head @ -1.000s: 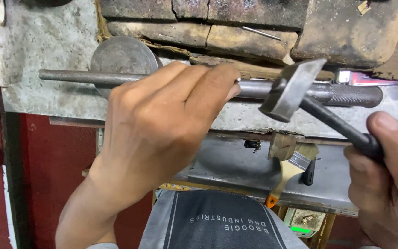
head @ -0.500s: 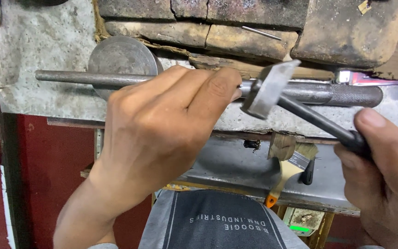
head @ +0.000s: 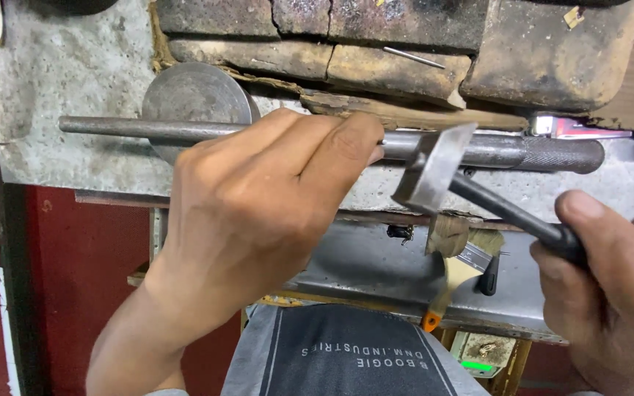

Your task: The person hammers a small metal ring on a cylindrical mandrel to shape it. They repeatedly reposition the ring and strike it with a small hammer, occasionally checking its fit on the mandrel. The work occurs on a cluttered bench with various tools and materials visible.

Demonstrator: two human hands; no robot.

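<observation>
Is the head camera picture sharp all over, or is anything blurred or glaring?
Head view: mostly sharp under soft, even light. The left hand and long metal rod are crisp; the hammer head is slightly smeared and its flat face shines pale. The right hand, cut by the frame edge, looks soft. A small green light below glows brightly. Shadows are faint.

Rough grey counter [head: 53,95] at 10 o'clock; charred bricks [head: 405,29] along 12; red floor [head: 75,271] toward 8; metal tray [head: 368,264] below.
</observation>
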